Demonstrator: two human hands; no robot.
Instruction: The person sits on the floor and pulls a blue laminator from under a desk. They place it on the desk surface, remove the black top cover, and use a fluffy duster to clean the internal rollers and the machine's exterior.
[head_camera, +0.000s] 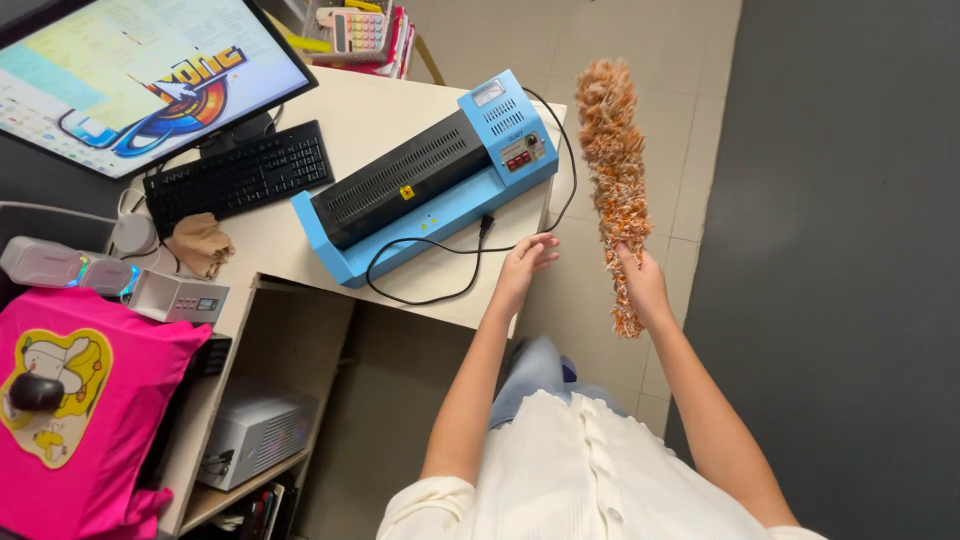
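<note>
Desk (300, 240) bears blue laminator (430, 180); left hand (522, 262) fingers spread, empty; right hand (640, 280) grips orange duster (612, 150).

Laminator (430, 185) on desk (300, 245), keyboard (238, 175) and monitor (140, 70) to its left, duster (612, 160) to its right

**What my desk is carrying**

I am looking down at a pale desk (300, 240) that is bearing a blue and black laminator (430, 178) near its right end, its black cable (430, 262) looping across the top toward the edge. A black keyboard (240, 175) is lying left of it, under a monitor (140, 75). A crumpled tan cloth (200, 243) is sitting just beside the keyboard. A calculator (352, 30) is resting at the far side. Beyond the desk, beige floor tiles (690, 120) are meeting dark flooring (850, 250).
</note>
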